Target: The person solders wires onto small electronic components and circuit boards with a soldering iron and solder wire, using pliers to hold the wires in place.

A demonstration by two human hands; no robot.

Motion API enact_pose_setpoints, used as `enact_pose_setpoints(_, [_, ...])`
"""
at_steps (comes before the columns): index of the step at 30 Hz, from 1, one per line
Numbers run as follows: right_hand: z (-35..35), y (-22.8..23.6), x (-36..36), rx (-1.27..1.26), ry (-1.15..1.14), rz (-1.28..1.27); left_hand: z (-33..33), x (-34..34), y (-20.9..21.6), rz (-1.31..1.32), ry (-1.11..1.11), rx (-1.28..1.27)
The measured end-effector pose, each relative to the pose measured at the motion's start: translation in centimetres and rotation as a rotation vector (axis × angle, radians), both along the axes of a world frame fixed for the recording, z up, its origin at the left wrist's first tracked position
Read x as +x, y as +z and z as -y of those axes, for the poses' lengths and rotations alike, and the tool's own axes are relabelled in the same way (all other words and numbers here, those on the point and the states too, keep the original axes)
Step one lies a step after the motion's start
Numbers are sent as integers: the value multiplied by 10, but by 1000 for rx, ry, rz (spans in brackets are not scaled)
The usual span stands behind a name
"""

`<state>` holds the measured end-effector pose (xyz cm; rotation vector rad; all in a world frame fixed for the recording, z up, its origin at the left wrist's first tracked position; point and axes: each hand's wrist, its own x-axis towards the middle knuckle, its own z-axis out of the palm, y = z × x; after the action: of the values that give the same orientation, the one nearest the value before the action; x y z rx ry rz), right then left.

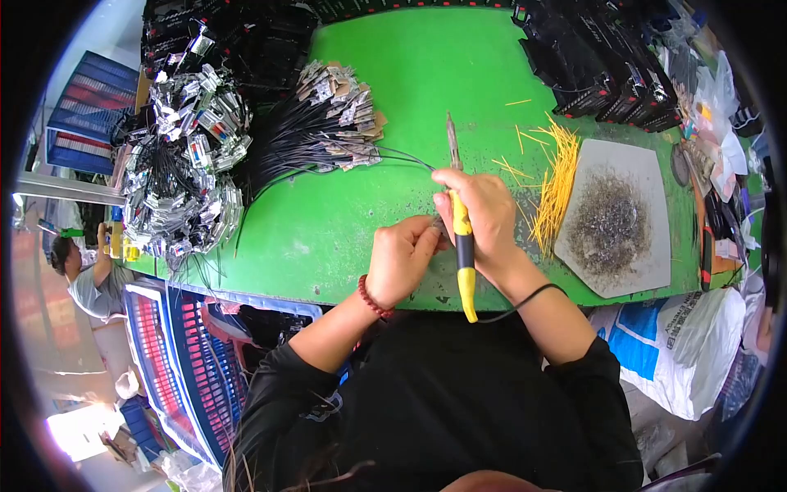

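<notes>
Head view: yellow-black soldering iron near centre, over green bench, gripped in my right hand, fingers curled round handle. My left hand, at iron's 8 o'clock, pinches something small; I cannot tell what. Black cable bundle at 10 o'clock; strands reach toward right fingertips.
Step in hand, I judge: positioning small piece, iron held ready. Next move calls for steady left pinch. Tip points just before 12 o'clock, tail just before 6; long axis near-vertical.
</notes>
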<state>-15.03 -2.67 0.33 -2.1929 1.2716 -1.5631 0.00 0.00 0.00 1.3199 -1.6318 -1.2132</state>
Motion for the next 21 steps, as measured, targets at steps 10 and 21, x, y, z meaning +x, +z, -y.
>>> enact_pose_setpoints(10, [13,-8,1,-41,-61,89,-7,-17,11,-62,-62,0])
enact_pose_setpoints(21, [19,3,-2,-169,106,164,-4,-9,3,-462,-144,376])
